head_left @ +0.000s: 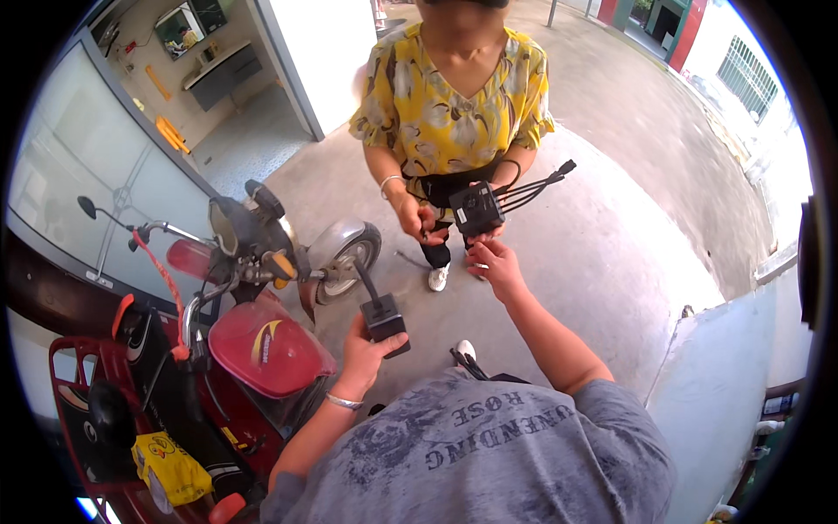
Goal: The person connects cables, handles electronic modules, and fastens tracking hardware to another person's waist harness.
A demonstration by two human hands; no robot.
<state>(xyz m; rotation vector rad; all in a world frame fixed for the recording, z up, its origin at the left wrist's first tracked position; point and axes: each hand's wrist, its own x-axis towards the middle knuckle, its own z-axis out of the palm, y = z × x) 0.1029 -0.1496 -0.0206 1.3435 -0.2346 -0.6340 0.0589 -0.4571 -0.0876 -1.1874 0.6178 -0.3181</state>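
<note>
Grey T-shirt point(559, 489) and silver bangle point(344, 402)

The T-shirt has short sleeves point(604, 424), dark block letters point(497, 422) and a mottled print point(388, 444) on its left. Beyond its left sleeve, the bangle circles the wrist; beyond its right, the right hand point(499, 265) wears what looks like a ring point(482, 265). A white shoe point(465, 350) shows past its front.

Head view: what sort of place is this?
Probably a covered entrance or yard outside a building: concrete ground, a parked red motorcycle-style vehicle, and an open doorway into a room with a wall-mounted cabinet.
</note>
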